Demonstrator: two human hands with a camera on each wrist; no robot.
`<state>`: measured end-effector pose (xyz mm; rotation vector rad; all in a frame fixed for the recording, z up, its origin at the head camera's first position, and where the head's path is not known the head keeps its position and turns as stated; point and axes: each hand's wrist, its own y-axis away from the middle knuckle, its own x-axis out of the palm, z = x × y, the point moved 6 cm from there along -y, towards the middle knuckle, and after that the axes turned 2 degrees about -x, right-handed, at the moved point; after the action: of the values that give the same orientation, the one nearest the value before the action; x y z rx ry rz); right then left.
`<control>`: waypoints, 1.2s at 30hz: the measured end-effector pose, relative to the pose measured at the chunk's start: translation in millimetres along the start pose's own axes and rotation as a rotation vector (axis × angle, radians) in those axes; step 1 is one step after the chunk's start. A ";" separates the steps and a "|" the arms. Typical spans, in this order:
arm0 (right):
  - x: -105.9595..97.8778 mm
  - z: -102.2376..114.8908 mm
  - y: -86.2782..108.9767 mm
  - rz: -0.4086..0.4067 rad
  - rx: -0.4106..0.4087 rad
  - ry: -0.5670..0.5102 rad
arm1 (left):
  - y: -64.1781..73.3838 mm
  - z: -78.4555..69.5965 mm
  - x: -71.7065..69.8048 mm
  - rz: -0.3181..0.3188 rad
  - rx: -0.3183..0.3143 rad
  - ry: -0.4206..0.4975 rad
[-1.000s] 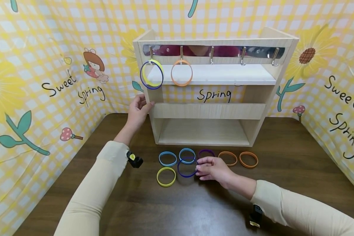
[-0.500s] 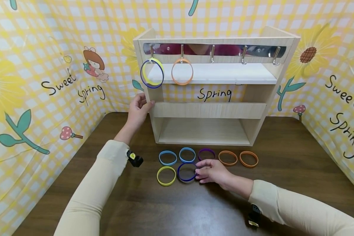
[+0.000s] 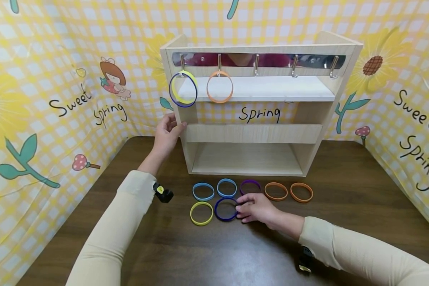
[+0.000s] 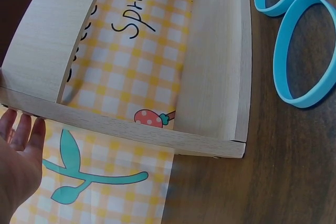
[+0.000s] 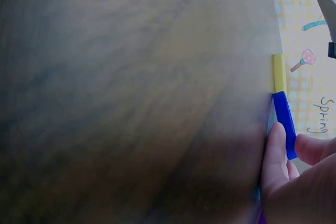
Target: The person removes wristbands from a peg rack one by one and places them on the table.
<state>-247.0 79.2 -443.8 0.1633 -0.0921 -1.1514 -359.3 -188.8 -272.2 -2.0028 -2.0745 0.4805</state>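
Note:
My left hand grips the left side panel of the wooden shelf; in the left wrist view its fingers touch the panel's outer side. In front of the shelf, my right hand pinches the right edge of a dark blue silicone wristband lying on the table. The right wrist view shows the thumb and fingers at that band's end. To its left lies a yellow wristband. Behind are two light blue wristbands, a purple one partly hidden, and two orange ones.
Five hooks line the metal strip on the shelf. A yellow wristband and a dark blue one hang from the leftmost hook, an orange wristband from the second. A checked cloth surrounds the brown table.
My right hand has lowered the dark blue wristband, which overlapped a light blue one, onto the table beside the yellow one. My left hand stays on the shelf.

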 end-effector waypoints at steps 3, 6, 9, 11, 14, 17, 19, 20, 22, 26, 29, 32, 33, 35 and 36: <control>1.5 1.3 -0.3 -0.011 -0.011 0.030 | 0.6 -0.4 -0.3 -0.002 -0.001 -0.003; 2.7 2.4 -0.6 -0.019 -0.022 0.052 | 0.3 0.2 -0.7 -0.006 -0.004 -0.008; 3.1 2.8 -0.6 -0.029 -0.027 0.062 | -0.4 2.1 -1.2 -0.010 -0.004 -0.003; 3.2 2.9 -0.5 -0.034 -0.029 0.065 | -3.6 8.4 -2.8 -0.013 -0.003 0.006; 3.5 3.0 -0.6 -0.038 -0.033 0.069 | -8.8 17.6 -5.2 -0.016 0.005 0.017; 3.8 3.1 -0.8 -0.042 -0.036 0.073 | -13.5 25.3 -6.6 -0.022 0.014 0.013; 4.0 3.0 -1.0 -0.045 -0.037 0.077 | -14.3 26.1 -6.4 -0.024 0.021 0.007; 4.0 2.8 -1.1 -0.047 -0.037 0.078 | -14.4 26.1 -6.2 -0.026 0.023 0.005; 4.0 2.1 -1.6 -0.052 -0.038 0.081 | -14.3 26.0 -5.9 -0.029 0.028 -0.003; 3.5 0.9 -2.4 -0.065 -0.039 0.089 | -14.3 25.6 -6.0 -0.031 0.032 -0.003; 3.1 0.9 -2.4 -0.075 -0.041 0.094 | -14.6 25.8 -6.2 -0.028 0.030 -0.001; 3.2 1.1 -2.4 -0.080 -0.044 0.095 | -13.9 23.9 -5.8 -0.021 0.025 -0.001; 3.2 1.3 -2.3 -0.080 -0.046 0.095 | -13.2 22.4 -5.4 -0.017 0.024 0.005; 3.2 1.4 -1.9 -0.076 -0.046 0.093 | -10.9 17.8 -4.5 -0.008 0.023 0.015; 3.2 1.4 -1.8 -0.073 -0.046 0.092 | -9.1 14.9 -3.9 -0.005 0.022 0.017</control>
<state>-247.6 75.4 -442.8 0.1800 0.0219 -1.2164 -373.2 -194.0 -282.3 -1.9814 -2.0552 0.4816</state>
